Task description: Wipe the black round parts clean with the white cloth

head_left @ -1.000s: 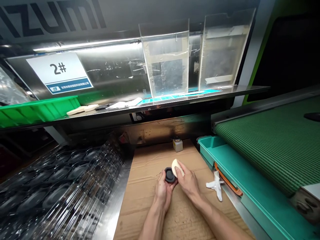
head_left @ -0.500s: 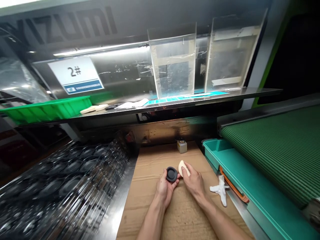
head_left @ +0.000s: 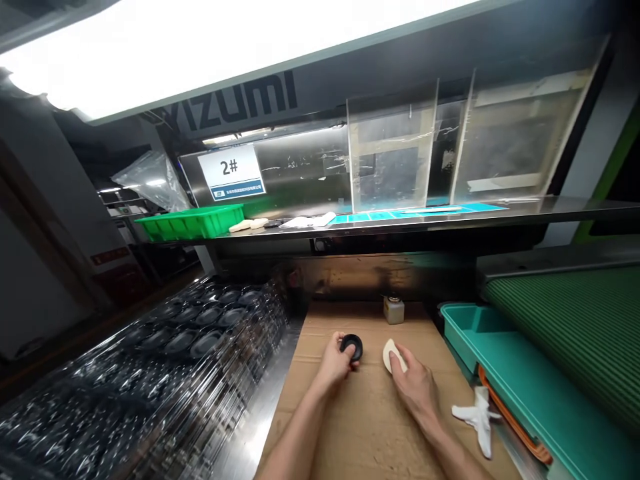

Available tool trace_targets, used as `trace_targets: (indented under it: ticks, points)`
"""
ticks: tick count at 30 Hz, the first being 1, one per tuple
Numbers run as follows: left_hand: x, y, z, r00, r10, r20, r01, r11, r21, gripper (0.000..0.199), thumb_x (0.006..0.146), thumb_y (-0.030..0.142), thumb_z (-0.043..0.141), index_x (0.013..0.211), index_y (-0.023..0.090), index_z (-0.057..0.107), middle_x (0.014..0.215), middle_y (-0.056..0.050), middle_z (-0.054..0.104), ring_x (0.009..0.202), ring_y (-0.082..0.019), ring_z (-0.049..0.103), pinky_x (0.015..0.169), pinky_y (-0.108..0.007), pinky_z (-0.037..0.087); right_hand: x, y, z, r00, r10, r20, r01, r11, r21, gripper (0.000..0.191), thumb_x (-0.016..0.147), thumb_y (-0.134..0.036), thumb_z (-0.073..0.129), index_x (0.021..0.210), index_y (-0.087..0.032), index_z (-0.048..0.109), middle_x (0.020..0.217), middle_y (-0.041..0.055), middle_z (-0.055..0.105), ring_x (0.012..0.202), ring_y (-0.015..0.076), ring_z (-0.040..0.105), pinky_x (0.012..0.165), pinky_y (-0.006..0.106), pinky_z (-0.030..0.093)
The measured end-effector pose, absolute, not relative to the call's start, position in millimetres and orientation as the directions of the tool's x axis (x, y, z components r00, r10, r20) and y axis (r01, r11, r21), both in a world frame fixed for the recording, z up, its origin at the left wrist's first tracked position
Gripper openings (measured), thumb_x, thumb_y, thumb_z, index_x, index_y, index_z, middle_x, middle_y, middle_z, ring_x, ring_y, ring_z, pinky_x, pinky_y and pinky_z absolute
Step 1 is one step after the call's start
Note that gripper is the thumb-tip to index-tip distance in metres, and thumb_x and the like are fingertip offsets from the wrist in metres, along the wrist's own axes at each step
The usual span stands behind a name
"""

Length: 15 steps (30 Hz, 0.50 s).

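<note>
We are holding a black round cap [head_left: 351,347] in our left hand [head_left: 331,364] and a white pad [head_left: 393,355] in our right hand [head_left: 415,390] above a cardboard sheet [head_left: 350,427], with a small bottle [head_left: 394,311] standing at its far edge and a white rag [head_left: 477,417] lying at its right edge.

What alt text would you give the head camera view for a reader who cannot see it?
A person's left hand holds a round black part, and the right hand holds a cream pad over flattened cardboard. Stacked clear trays of black parts lie at left.
</note>
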<state>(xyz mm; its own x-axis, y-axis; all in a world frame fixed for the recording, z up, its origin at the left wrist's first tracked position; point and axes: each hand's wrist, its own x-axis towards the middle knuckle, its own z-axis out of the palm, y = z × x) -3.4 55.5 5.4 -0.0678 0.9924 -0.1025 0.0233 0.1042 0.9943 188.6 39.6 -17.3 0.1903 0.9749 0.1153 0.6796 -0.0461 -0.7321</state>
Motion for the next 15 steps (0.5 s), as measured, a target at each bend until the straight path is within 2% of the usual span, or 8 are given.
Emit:
trace_targets:
  ticks: [3, 4, 6, 9, 12, 15]
  points:
    - [-39, 72, 17, 0.014, 0.997, -0.076, 0.262, 0.07, 0.963, 0.041, 0.073, 0.028, 0.058, 0.111, 0.015, 0.054, 0.097, -0.009, 0.061, 0.049, -0.009, 0.052, 0.048, -0.023, 0.04, 187, 40, -15, 0.187, 0.975, 0.117, 0.68, -0.043, -0.732, 0.05, 0.09, -0.056, 0.034, 0.128, -0.032, 0.055, 0.106, 0.0058, 0.066, 0.098, 0.0266, 0.062, 0.076, 0.033, 0.043]
    - [-49, 78, 21, 0.042, 0.997, -0.071, 0.332, 0.053, 0.942, 0.043, 0.071, 0.026, 0.06, 0.112, 0.015, 0.058, 0.097, -0.009, 0.063, 0.053, -0.012, 0.055, 0.055, -0.026, 0.044, 187, 41, -14, 0.187, 0.975, 0.117, 0.68, -0.042, -0.732, 0.049, 0.09, -0.055, 0.034, 0.128, -0.031, 0.055, 0.106, 0.0059, 0.066, 0.098, 0.0269, 0.062, 0.076, 0.034, 0.043]
    - [-64, 90, 27, 0.084, 0.995, -0.053, 0.45, 0.01, 0.893, 0.048, 0.065, 0.021, 0.064, 0.112, 0.016, 0.063, 0.101, -0.009, 0.065, 0.074, -0.019, 0.062, 0.074, -0.031, 0.048, 187, 41, -12, 0.186, 0.975, 0.119, 0.681, -0.041, -0.731, 0.049, 0.091, -0.053, 0.034, 0.128, -0.03, 0.055, 0.107, 0.0062, 0.066, 0.098, 0.0272, 0.062, 0.076, 0.034, 0.044]
    - [-72, 105, 28, 0.104, 0.994, -0.033, 0.589, -0.035, 0.807, 0.06, 0.059, 0.017, 0.066, 0.119, 0.016, 0.062, 0.112, -0.01, 0.063, 0.105, -0.026, 0.058, 0.096, -0.034, 0.04, 186, 40, -9, 0.185, 0.975, 0.119, 0.677, -0.039, -0.735, 0.048, 0.091, -0.051, 0.034, 0.128, -0.028, 0.055, 0.106, 0.0071, 0.066, 0.098, 0.027, 0.062, 0.077, 0.034, 0.044]
    - [-70, 112, 23, 0.058, 0.998, -0.02, 0.688, -0.025, 0.725, 0.072, 0.062, 0.02, 0.066, 0.132, 0.011, 0.05, 0.125, -0.016, 0.055, 0.114, -0.027, 0.053, 0.101, -0.033, 0.036, 186, 39, -7, 0.189, 0.975, 0.114, 0.671, -0.044, -0.74, 0.048, 0.092, -0.05, 0.034, 0.128, -0.028, 0.055, 0.104, 0.0073, 0.067, 0.097, 0.027, 0.063, 0.078, 0.034, 0.044]
    - [-68, 110, 17, 0.008, 1.0, -0.007, 0.757, -0.002, 0.653, 0.071, 0.067, 0.027, 0.064, 0.133, 0.008, 0.048, 0.132, -0.02, 0.047, 0.119, -0.029, 0.049, 0.103, -0.034, 0.033, 186, 40, -7, 0.185, 0.975, 0.121, 0.683, -0.039, -0.73, 0.048, 0.092, -0.05, 0.033, 0.128, -0.029, 0.055, 0.101, 0.0075, 0.067, 0.094, 0.0276, 0.063, 0.076, 0.035, 0.044]
